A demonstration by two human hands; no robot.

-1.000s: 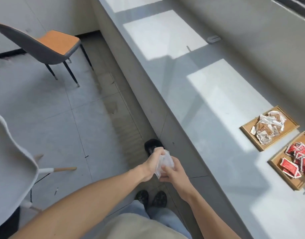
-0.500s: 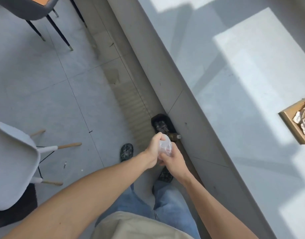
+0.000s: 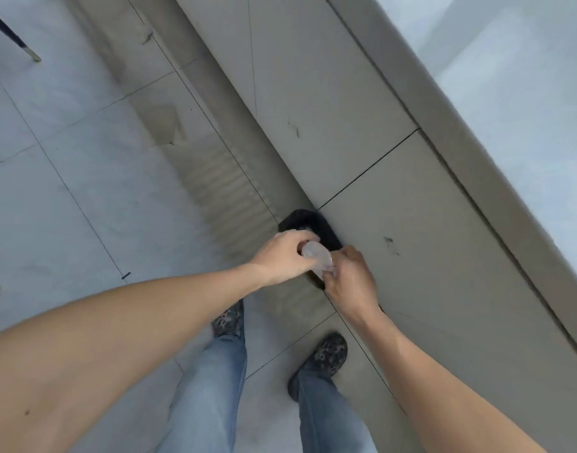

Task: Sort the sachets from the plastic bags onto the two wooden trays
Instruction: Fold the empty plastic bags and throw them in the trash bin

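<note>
A crumpled clear plastic bag [image 3: 317,259] is squeezed between both hands, low over the floor. My left hand [image 3: 280,259] grips it from the left and my right hand [image 3: 350,279] pinches it from the right. Directly below the hands stands a black bin [image 3: 313,223] against the foot of the counter. No sachets show inside the bag. The two wooden trays are out of view.
The grey counter front [image 3: 362,142] runs diagonally on the right, with its pale top [image 3: 525,86] at the upper right. My legs in jeans and patterned shoes [image 3: 326,354] stand on the tiled floor. A chair leg [image 3: 16,40] shows at the upper left.
The view has tipped down and away from the counter top, so both trays have left the frame. Both hands have carried the bag lower, over the black bin.
</note>
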